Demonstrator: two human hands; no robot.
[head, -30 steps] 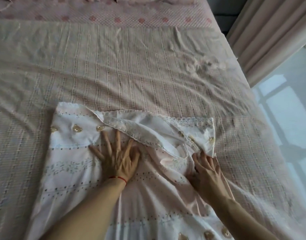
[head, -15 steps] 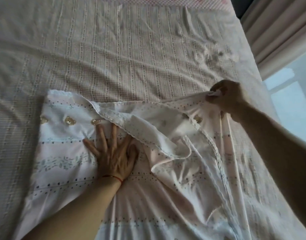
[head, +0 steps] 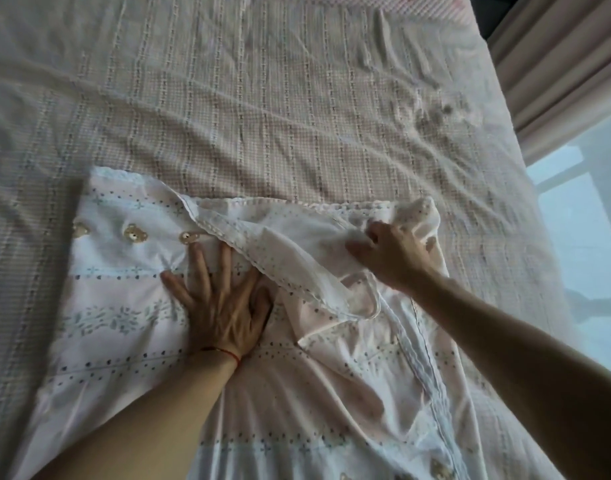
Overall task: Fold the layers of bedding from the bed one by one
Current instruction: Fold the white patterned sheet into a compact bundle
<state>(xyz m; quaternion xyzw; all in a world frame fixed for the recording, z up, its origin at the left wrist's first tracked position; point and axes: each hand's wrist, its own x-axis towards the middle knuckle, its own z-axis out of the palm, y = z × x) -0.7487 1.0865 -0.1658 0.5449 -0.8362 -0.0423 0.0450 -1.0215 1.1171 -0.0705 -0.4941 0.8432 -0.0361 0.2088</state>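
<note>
The white sheet (head: pixel 130 306) lies on the bed (head: pixel 262 116), down at 6 o'clock. The left hand (head: pixel 221 306) presses flat on it, fingers (head: pixel 200 268) spread wide, so it does not slide. At 3 o'clock the right hand (head: pixel 390 254) curls its fingers round a bunched corner, probably to pull it straight for folding

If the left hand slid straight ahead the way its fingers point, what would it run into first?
Probably the lace-trimmed folded-over flap of the white printed sheet. The left hand lies flat, its fingertips almost at that edge. Beyond lies the checked bedspread.
</note>
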